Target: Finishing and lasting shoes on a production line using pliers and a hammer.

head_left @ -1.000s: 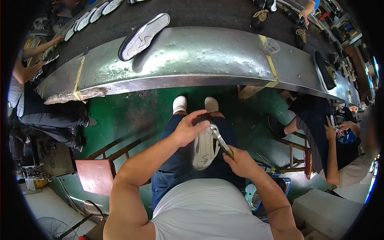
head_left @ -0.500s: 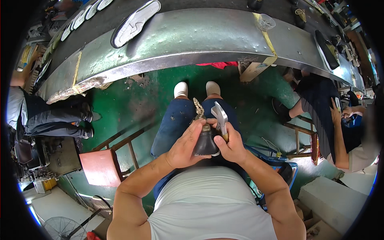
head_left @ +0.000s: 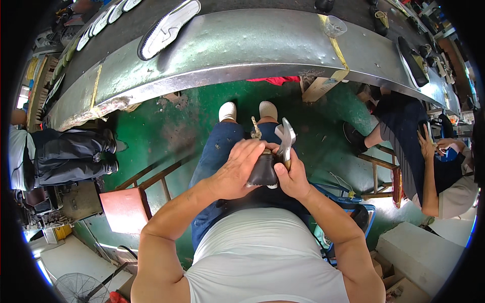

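Note:
Above my lap, my left hand [head_left: 235, 169] is closed round a dark shoe [head_left: 262, 172], its fingers lying across the shoe's upper side. The shoe's smooth, rounded dark end points toward my body. My right hand [head_left: 294, 181] grips a hammer [head_left: 287, 135] by its yellowish handle, the metal head standing up above the fist. The same hand is against the shoe's right side. Just past my fingers a tan, knotted-looking piece [head_left: 256, 129] sticks out; whether it is fixed to the shoe is hidden.
A metal-topped bench [head_left: 242, 43] curves across in front, bearing a white-lined shoe sole [head_left: 169, 30] and a clear plastic cup [head_left: 334, 26]. A reddish stool [head_left: 125, 211] stands at left. Co-workers sit at right [head_left: 432, 171] and left [head_left: 65, 149]. A fan [head_left: 81, 289] is at lower left.
My left fingers have shifted up over the shoe, and the shoe has turned slightly. The hammer head has moved a little up and right. The co-worker's arm at far left has drawn back.

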`<state>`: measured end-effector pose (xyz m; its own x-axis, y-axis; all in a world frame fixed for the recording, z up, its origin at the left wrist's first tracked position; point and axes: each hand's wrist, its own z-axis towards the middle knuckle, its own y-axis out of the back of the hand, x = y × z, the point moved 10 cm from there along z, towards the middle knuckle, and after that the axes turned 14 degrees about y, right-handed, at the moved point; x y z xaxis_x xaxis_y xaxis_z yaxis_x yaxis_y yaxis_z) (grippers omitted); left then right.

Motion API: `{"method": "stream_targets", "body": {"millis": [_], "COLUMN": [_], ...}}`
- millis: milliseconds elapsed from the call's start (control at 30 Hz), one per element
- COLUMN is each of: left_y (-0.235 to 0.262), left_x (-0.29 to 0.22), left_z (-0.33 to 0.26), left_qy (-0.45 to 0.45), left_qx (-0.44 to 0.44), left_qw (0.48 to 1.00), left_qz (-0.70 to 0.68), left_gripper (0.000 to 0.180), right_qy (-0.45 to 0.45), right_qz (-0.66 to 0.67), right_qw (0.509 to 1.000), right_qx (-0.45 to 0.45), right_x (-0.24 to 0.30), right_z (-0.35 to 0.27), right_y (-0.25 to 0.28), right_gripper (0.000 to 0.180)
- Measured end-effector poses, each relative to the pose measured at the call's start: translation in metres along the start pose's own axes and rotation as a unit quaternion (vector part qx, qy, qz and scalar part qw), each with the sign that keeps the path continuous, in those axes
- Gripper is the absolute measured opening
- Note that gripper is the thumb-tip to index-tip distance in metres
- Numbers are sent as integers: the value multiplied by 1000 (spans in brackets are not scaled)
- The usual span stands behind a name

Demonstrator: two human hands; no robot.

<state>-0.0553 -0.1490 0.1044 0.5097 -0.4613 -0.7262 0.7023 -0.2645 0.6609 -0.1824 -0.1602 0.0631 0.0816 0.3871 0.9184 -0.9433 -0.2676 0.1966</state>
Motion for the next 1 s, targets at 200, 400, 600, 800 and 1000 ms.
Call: {"method": "stream_targets", "body": {"millis": [200, 400, 600, 800, 1000], "left_y": [-25, -5, -49, -68, -90], "left_x": [65, 79, 134, 111, 102], "left_z": [-20, -9, -46, -50, -64], "left_qy": [173, 330, 487, 460, 525], "left_qx": [-44, -121, -98, 60, 246], "left_qw": [967, 926, 846, 799, 623], "left_qz": [-182, -137, -192, -382, -525], "left_gripper": [101, 58, 35, 34, 81], "right_qy": [-51, -163, -318, -269, -384], "right_qz": [-32, -6, 99, -47, -11], "right_qw": [998, 987, 941, 961, 912], "right_qx": [-7, -2, -53, 32, 145], "right_x": [-10, -33, -77, -57, -77], "right_z": [4, 1, -53, -59, -60], "right_y": [6, 4, -20, -13, -8], "right_gripper": [57, 74, 39, 48, 43]}}
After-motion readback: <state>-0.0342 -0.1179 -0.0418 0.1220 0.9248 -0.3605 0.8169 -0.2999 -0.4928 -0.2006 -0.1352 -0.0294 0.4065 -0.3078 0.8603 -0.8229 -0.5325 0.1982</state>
